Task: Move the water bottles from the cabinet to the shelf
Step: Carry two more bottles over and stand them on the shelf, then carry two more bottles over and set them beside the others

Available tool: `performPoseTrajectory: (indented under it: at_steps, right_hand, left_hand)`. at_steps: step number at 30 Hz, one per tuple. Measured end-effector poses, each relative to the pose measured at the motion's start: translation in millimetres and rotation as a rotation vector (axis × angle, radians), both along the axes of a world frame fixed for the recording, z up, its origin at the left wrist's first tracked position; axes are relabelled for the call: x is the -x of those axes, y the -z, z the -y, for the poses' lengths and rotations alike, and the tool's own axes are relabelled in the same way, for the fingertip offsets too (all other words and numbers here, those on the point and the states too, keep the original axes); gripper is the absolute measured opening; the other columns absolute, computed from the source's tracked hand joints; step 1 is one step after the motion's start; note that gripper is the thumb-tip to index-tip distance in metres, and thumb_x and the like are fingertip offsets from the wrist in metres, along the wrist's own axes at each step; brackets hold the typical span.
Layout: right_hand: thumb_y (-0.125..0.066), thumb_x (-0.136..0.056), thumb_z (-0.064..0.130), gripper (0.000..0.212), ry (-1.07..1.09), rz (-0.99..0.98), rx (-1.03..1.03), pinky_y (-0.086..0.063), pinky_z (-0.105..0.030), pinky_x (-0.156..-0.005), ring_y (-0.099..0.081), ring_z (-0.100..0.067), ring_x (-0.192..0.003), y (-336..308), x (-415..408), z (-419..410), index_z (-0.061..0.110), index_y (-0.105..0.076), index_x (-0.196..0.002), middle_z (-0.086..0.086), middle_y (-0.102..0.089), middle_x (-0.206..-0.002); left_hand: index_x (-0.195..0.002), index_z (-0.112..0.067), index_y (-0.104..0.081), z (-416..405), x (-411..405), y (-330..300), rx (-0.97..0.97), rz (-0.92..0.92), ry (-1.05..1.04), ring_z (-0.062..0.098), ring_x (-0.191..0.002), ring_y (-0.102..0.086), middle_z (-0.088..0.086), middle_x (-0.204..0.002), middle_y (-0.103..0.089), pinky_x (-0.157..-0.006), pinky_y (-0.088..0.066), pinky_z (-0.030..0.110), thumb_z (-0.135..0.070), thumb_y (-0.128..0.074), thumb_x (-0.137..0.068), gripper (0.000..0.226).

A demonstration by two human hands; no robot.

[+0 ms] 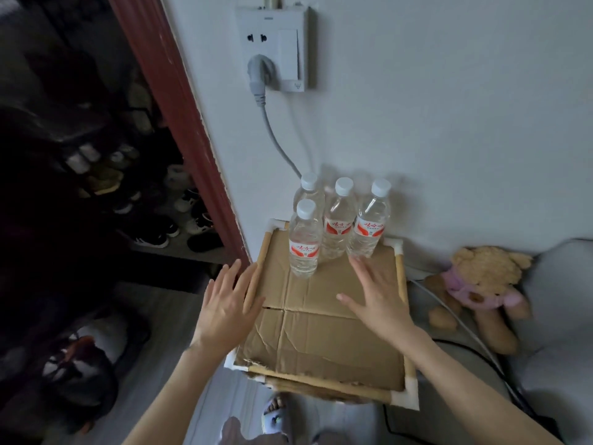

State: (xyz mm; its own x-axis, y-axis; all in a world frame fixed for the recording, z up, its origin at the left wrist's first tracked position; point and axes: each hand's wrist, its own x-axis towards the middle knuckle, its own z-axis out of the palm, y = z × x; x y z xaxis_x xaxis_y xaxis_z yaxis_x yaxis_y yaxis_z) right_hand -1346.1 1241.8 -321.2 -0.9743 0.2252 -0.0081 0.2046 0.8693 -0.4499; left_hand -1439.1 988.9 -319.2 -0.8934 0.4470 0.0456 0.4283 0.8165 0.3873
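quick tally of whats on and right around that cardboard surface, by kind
water bottles: 4, upright at the far edge of the cardboard top
hands: 2, left hand and right hand, both open with nothing in them
stuffed toy: 1, beside it on the right
wall plug: 1
total: 8

Both forearms reach forward from the bottom of the view, bare and angled inward toward each other. The left hand [224,300] is held flat, palm down, its fingers straight and slightly spread, pointing up and to the right. The right hand [377,295] is likewise flat and palm down, fingers straight and fanned, thumb stretched out to the left. Neither of the hands grips anything.
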Motion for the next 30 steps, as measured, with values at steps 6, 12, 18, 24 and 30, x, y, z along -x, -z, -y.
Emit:
performPoseTrajectory:
  at_steps: [6, 12, 18, 24, 30]
  right_hand:
    - [-0.044, -0.080, 0.056, 0.076, -0.275, 0.003, -0.034, -0.020, -0.048, -0.111, -0.027, -0.026, -0.138, 13.9, -19.0, 32.5, 0.019, -0.023, -0.144, -0.009, -0.028, -0.150]
    - [-0.041, -0.078, 0.060, 0.074, -0.539, 0.049, -0.021, -0.022, -0.049, -0.110, -0.032, -0.028, -0.136, 20.8, -34.3, 93.9, 0.024, -0.028, -0.141, -0.011, -0.034, -0.148]
    - [-0.032, -0.078, 0.065, 0.079, -0.907, 0.006, -0.034, -0.017, -0.049, -0.114, -0.017, -0.025, -0.142, 13.3, -60.1, 199.2, 0.024, -0.022, -0.144, -0.006, -0.021, -0.153]
    - [-0.021, -0.072, 0.067, 0.084, -1.261, -0.010, -0.061, -0.002, -0.045, -0.113, -0.013, -0.026, -0.143, 9.1, -136.6, 322.5, 0.024, -0.021, -0.144, -0.007, -0.019, -0.154]
    - [-0.013, -0.067, 0.070, 0.089, -1.592, 0.000, -0.094, 0.007, -0.039, -0.112, -0.004, -0.021, -0.144, 14.8, -267.4, 447.5, 0.028, -0.013, -0.145, -0.003, -0.011, -0.156]
  left_hand:
    - [-0.138, -0.027, -0.031, 41.8, -90.3, 16.4, 0.031, 0.047, -0.234, 0.033, -0.138, -0.024, 0.012, -0.147, -0.033, -0.109, -0.025, 0.052, -0.047, -0.048, -0.088, 0.057]
    - [-0.135, -0.024, -0.037, 94.0, -194.6, 20.2, 0.019, 0.079, -0.522, 0.038, -0.133, -0.031, 0.013, -0.142, -0.040, -0.104, -0.032, 0.052, -0.053, -0.031, -0.084, 0.060]
    - [-0.137, -0.025, -0.035, 156.2, -294.2, 9.5, -0.003, 0.026, -0.849, 0.035, -0.137, -0.026, 0.012, -0.145, -0.036, -0.106, -0.029, 0.052, -0.049, -0.041, -0.088, 0.055]
    - [-0.139, -0.026, -0.033, 213.8, -427.3, 6.7, -0.028, 0.029, -1.181, 0.032, -0.139, -0.021, 0.010, -0.147, -0.033, -0.109, -0.023, 0.048, -0.057, -0.023, -0.083, 0.064]
    - [-0.130, -0.022, -0.047, 275.2, -595.3, 16.6, -0.058, 0.075, -1.511, 0.041, -0.129, -0.038, 0.015, -0.137, -0.047, -0.099, -0.034, 0.054, -0.052, -0.034, -0.080, 0.060]
